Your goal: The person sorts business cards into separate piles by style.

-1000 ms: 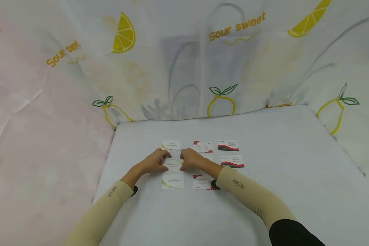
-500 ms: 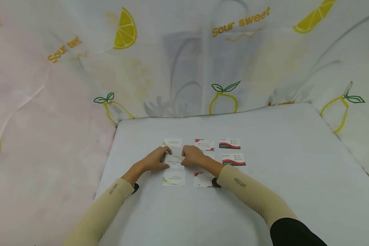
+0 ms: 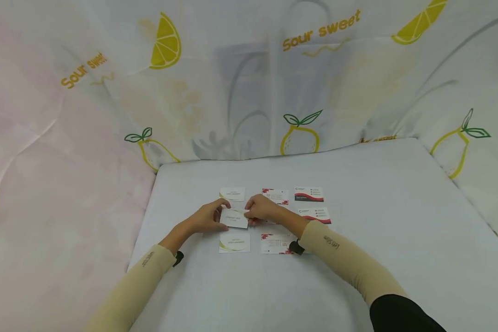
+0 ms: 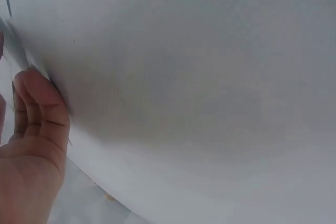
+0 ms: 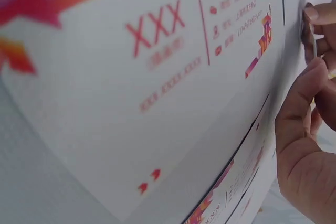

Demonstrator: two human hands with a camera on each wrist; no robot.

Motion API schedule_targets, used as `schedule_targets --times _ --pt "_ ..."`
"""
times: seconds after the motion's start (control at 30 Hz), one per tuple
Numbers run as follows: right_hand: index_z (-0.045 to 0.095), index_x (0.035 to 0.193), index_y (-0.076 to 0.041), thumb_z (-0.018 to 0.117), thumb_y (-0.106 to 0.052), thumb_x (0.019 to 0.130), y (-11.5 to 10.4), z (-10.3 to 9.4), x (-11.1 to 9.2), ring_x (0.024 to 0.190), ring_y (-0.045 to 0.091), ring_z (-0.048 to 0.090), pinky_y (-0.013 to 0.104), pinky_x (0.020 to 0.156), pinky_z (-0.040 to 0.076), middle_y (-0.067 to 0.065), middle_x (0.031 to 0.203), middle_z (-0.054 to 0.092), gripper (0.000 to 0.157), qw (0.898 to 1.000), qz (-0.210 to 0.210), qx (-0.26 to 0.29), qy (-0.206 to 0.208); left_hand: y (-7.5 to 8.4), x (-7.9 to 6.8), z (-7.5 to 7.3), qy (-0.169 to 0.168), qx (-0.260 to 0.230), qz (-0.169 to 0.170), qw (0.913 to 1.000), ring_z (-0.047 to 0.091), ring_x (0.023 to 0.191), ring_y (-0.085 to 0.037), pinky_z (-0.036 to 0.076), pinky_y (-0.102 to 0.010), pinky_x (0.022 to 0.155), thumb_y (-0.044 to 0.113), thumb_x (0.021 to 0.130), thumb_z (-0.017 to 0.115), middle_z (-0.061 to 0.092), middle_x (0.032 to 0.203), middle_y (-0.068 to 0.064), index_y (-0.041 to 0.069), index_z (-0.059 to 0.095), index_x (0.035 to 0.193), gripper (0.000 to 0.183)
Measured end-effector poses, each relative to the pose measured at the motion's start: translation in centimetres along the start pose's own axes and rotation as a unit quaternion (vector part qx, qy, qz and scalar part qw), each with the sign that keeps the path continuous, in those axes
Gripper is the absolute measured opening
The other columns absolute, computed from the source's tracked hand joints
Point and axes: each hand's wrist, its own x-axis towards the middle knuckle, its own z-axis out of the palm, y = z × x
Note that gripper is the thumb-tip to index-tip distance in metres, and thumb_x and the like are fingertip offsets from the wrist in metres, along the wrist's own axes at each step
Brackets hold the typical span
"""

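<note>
A white business card point(image 3: 234, 218) with a thin gold-green corner is held between both hands in the head view, slightly tilted, a darker line along its near edge. My left hand point(image 3: 209, 216) holds its left side, index finger at the far corner and thumb at the near one. My right hand point(image 3: 262, 210) pinches the right edge. Matching cards lie beyond it point(image 3: 232, 193) and nearer me point(image 3: 234, 242). In the left wrist view the left hand point(image 4: 37, 114) shows at the left side. The right wrist view has the right hand point(image 5: 302, 140) at the card's thin edge.
Red-flowered cards point(image 3: 275, 195) form a middle column; the right forearm partly covers it. Black-and-red cards point(image 3: 309, 194) lie to the right. All rest on a white-covered table point(image 3: 377, 198), backed by a lemon-print curtain point(image 3: 249, 92).
The held card's near edge has come up, and a gap now separates it from the nearer card. My right hand has shifted its fingers on the right edge; the left hand stays nearly in place.
</note>
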Motion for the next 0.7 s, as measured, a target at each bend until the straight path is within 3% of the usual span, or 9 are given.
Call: schedule_targets --times 0.2,0.4,0.53,0.7 --pt "0.061 0.110 0.000 0.066 -0.009 0.093 0.1 -0.3 -0.3 0.055 0.012 0.062 0.022 0.054 0.050 0.007 0.067 0.066 0.020 0.999 -0.009 0.037 -0.003 -0.2 -0.4 0.0 0.022 -0.029 0.018 0.9992 0.052 0.069 -0.011 0.044 -0.022 0.062 0.021 0.076 0.086 0.057 0.084 -0.002 0.014 0.054 0.127 0.061" --pt "0.061 0.111 -0.006 0.067 -0.012 0.093 0.3 0.1 -0.5 0.050 0.012 0.059 0.022 0.051 0.048 0.005 0.062 0.065 0.019 0.998 -0.051 0.009 0.022 0.1 -0.5 -0.2 0.039 -0.026 0.012 0.9988 0.051 0.067 -0.010 0.043 -0.022 0.061 0.023 0.075 0.087 0.057 0.081 -0.002 0.011 0.058 0.126 0.060" --pt "0.061 0.113 -0.007 0.076 -0.015 0.087 0.2 0.3 -0.7 0.054 0.011 0.057 0.022 0.053 0.043 0.002 0.066 0.063 0.031 0.992 -0.102 -0.055 0.058 0.3 -0.4 -0.4 0.050 -0.030 0.006 0.9983 0.051 0.066 -0.011 0.043 -0.022 0.061 0.021 0.076 0.086 0.058 0.081 -0.003 0.007 0.058 0.127 0.059" --pt "0.059 0.122 -0.004 0.087 -0.020 0.076 -0.1 0.7 -0.8 0.065 0.010 0.052 0.022 0.063 0.042 0.000 0.077 0.060 0.057 0.971 -0.147 -0.169 0.087 0.3 -0.2 -0.5 0.052 -0.030 0.000 0.9982 0.051 0.063 -0.010 0.043 -0.022 0.058 0.021 0.078 0.085 0.058 0.080 -0.003 0.004 0.059 0.127 0.059"
